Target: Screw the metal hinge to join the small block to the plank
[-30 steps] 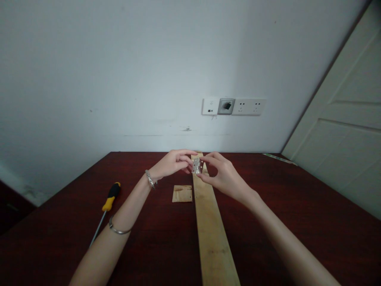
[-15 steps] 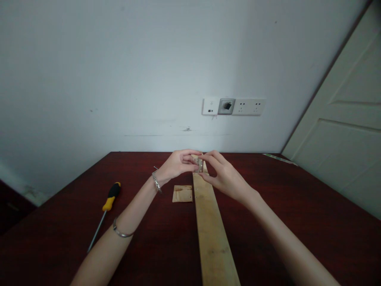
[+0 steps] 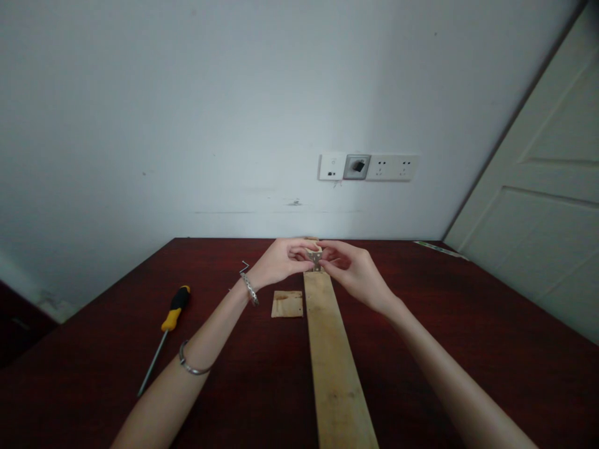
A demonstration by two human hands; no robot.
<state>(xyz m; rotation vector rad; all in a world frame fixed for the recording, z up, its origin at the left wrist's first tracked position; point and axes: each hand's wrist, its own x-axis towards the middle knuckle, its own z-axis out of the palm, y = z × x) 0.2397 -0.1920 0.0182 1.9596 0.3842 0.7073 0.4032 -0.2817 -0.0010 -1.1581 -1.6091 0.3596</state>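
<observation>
A small silver metal hinge (image 3: 316, 257) is held just above the far end of a long pale wooden plank (image 3: 334, 362) that runs down the middle of the table. My left hand (image 3: 281, 260) pinches the hinge from the left, fingers curled. My right hand (image 3: 353, 271) pinches it from the right, its fingers bent inward. The two hands almost meet over the plank. A small square piece of wood (image 3: 287, 304) lies flat just left of the plank, below my left hand.
A screwdriver with a yellow and black handle (image 3: 173, 310) lies at the left of the dark red table (image 3: 468, 324). The white wall behind carries a row of sockets (image 3: 368, 167). A pale door (image 3: 543, 206) stands at the right.
Both hands have drawn closer together and moved slightly away from me, toward the plank's far end. The hinge, seen flat before, is now folded narrower between my fingers.
</observation>
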